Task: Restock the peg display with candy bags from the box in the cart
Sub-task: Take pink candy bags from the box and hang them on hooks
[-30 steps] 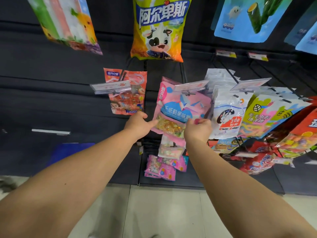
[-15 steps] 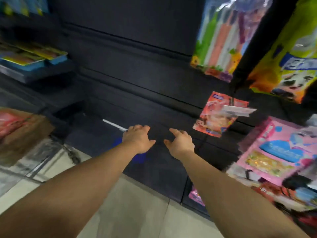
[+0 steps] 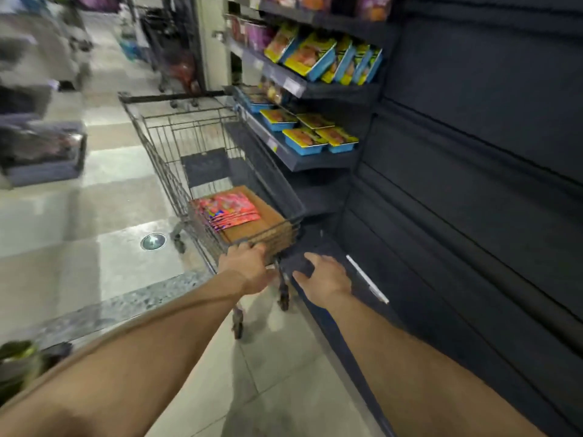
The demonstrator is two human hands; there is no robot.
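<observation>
A wire shopping cart [image 3: 164, 159] stands in the aisle beside the dark shelving. Inside it lies a brown cardboard box [image 3: 258, 222] with a stack of red and pink candy bags [image 3: 228, 209] on its left half. My left hand [image 3: 249, 268] reaches to the cart's near rim, fingers curled at the wire edge. My right hand [image 3: 325, 279] hovers to the right of the cart with fingers spread, holding nothing. The peg display is out of view.
Dark slatted wall panel [image 3: 473, 184] fills the right side, with a white peg strip [image 3: 367, 283] low on it. Shelves [image 3: 293, 159] behind the cart carry blue and yellow trays. Tiled floor [image 3: 126, 216] stretches left, with a round floor plate [image 3: 153, 241].
My view has swung left from the peg display to the cart. Both hands left the pink bag on the peg and moved toward the cart, the left one reaching its rim.
</observation>
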